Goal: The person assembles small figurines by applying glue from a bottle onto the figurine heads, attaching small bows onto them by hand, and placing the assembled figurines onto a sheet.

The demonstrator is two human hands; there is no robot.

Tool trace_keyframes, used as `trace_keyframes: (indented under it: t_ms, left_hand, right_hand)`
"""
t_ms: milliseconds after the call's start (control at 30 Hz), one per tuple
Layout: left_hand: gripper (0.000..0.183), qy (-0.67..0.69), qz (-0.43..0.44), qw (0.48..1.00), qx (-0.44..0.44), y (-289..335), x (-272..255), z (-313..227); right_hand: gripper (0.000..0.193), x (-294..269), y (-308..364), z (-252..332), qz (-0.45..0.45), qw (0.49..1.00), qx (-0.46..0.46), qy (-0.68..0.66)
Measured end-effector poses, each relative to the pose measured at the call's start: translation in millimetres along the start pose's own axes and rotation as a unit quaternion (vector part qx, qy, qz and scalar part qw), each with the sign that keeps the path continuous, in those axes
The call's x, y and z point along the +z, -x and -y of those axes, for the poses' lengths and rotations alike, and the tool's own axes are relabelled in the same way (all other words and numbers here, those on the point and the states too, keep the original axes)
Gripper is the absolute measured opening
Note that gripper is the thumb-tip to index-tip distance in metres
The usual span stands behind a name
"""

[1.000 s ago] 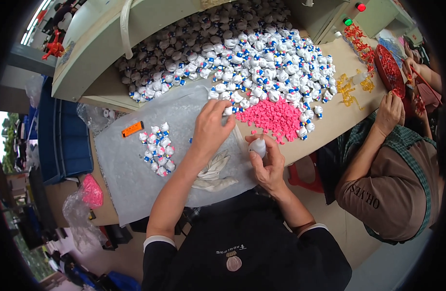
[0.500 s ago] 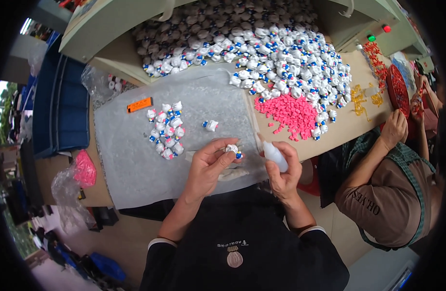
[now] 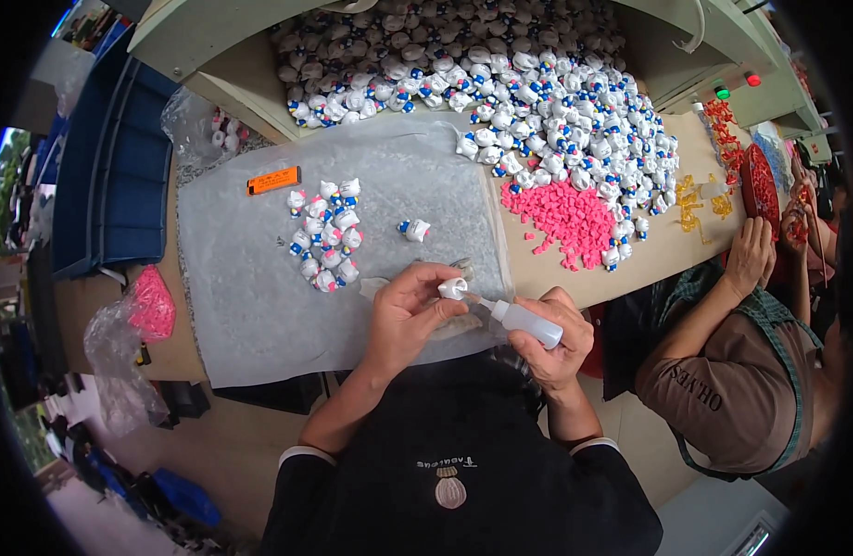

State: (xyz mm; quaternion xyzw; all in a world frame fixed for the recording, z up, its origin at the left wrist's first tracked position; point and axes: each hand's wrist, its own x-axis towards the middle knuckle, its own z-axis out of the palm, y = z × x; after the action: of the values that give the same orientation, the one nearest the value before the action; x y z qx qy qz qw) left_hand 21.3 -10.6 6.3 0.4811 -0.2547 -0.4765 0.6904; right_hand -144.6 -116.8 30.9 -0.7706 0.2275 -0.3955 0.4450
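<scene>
Between the thumb and fingers of my left hand (image 3: 410,313) is a small white figurine (image 3: 452,288), its head turned toward the bottle. My right hand (image 3: 558,341) is wrapped round a translucent squeeze bottle (image 3: 530,324), whose thin tip points left and meets or nearly meets the figurine; I cannot tell whether they touch. Under both hands lies a whitish translucent sheet (image 3: 232,324). One loose figurine (image 3: 414,230) lies on it beyond my left hand, and a group of white, blue and pink figurines (image 3: 326,236) sits farther left.
A large heap of figurines (image 3: 556,111) fills the back, beside a pile of small pink pieces (image 3: 570,222). An orange box (image 3: 273,180) lies on the sheet. Blue bins (image 3: 120,185) stand left. A co-worker's arm (image 3: 713,306) and a red tray (image 3: 760,190) are at right.
The bottle has tilted from upright-leaning to pointing left, with its tip brought to the figurine. My left hand has turned the figurine, so its blue part no longer shows.
</scene>
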Motion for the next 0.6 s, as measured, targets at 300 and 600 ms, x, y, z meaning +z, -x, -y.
trace_keyframes:
  t_ms: [300,600]
  left_hand:
    - [0.032,0.0,-0.008,1.0,-0.021,-1.1,1.4,0.5]
    - [0.032,0.002,-0.021,1.0,-0.005,-1.9,1.2,1.7]
  right_hand:
    - [0.034,-3.1,0.3,0.3,0.013,1.0,0.006,0.0]
    - [0.033,-2.9,-0.8,-0.8,-0.002,1.0,0.012,0.018]
